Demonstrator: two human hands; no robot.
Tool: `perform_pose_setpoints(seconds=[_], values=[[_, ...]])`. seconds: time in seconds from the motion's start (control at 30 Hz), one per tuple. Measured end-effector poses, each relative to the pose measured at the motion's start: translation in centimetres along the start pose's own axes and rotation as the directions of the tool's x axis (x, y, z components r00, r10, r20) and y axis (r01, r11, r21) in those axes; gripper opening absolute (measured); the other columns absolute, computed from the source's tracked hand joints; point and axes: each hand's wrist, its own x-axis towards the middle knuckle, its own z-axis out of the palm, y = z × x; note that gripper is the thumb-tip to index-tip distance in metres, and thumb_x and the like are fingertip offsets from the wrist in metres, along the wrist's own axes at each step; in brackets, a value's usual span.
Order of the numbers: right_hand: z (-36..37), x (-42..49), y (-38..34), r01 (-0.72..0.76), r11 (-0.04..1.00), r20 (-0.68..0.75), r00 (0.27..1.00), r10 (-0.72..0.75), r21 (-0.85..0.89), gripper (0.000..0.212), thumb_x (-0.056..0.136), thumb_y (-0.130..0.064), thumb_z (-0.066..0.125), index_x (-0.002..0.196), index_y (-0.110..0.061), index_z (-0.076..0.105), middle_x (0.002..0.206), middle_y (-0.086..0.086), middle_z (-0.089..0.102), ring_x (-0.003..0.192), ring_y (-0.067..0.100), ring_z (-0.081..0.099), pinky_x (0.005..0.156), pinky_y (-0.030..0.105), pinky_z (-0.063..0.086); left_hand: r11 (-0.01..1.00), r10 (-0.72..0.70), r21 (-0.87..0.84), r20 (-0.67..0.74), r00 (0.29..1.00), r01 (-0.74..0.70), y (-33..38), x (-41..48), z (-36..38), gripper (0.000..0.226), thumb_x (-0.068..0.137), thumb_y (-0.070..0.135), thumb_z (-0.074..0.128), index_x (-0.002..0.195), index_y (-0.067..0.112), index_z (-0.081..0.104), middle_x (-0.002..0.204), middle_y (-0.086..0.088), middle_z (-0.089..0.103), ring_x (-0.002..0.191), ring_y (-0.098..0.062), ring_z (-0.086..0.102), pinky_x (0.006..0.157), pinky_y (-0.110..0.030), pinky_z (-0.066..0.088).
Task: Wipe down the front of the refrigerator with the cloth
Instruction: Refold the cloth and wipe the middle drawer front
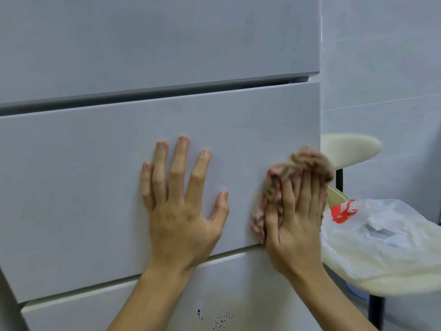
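My right hand (296, 225) is laid flat with straight fingers over the bunched pink-and-olive patterned cloth (274, 180), pressing it onto the pale grey glossy refrigerator (167, 44), right at the right-hand edge of its middle drawer panel (83, 187) and down near that panel's bottom corner. My left hand (181, 211) is spread wide, holding nothing, braced flat on the same panel just left of the cloth. As for progress, honestly it's hard to call: the middle panel looks even all over, so I can't tell wiped bits from unwiped. I'd guess I'm somewhere in the middle. The bottom panel (238, 278) below it has a patch of dark specks (223, 318), so that part clearly needs doing. The door above the middle panel shows nothing either way. No brand badge or label anywhere on the front. Right of the panel, a thin white plastic bag (386, 235) on a cream padded chair (350, 149) has red print, too crumpled to read.
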Motion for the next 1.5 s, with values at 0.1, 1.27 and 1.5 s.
perform_pose_setpoints(seconds=[0.1, 1.27, 1.5], values=[[-0.2, -2.2, 1.0, -0.004, 1.000, 0.068, 0.998, 0.005, -0.019, 0.065, 0.103, -0.037, 0.040, 0.162, -0.014, 0.027, 0.173, 0.018, 0.012, 0.160, 0.039, 0.008, 0.127, 0.065, 0.010, 1.000, 0.005, 0.005, -0.001, 1.000, -0.005, 0.0, 0.0, 0.0, 0.066, 0.093, 0.043, 0.066, 0.152, 0.017, 0.053, 0.167, -0.013, 0.034, 0.158, -0.041, 0.022, 0.128, -0.059, 0.016], [0.4, 10.7, -2.7, -0.029, 0.999, -0.119, 0.993, 0.024, -0.041, 0.065, 0.108, -0.040, 0.032, 0.164, -0.008, 0.022, 0.169, 0.029, 0.014, 0.159, 0.044, 0.010, 0.128, 0.061, 0.007, 0.994, 0.013, -0.104, -0.016, 1.000, -0.014, -4.4, 0.0, -2.6, 0.053, 0.101, 0.019, 0.046, 0.153, 0.011, 0.049, 0.167, -0.011, 0.036, 0.158, -0.028, 0.024, 0.131, -0.043, 0.009], [1.5, 6.3, -5.7, 0.113, 0.994, -0.114, 0.987, -0.112, 0.005, 0.058, 0.107, -0.035, 0.036, 0.160, -0.013, 0.036, 0.167, 0.027, 0.025, 0.158, 0.040, 0.017, 0.130, 0.056, 0.009, 0.990, 0.003, -0.141, -0.044, 0.999, -0.010, -4.8, -0.5, -2.4, 0.054, 0.097, 0.007, 0.049, 0.152, 0.010, 0.049, 0.165, -0.011, 0.038, 0.157, -0.029, 0.028, 0.130, -0.044, 0.012]])
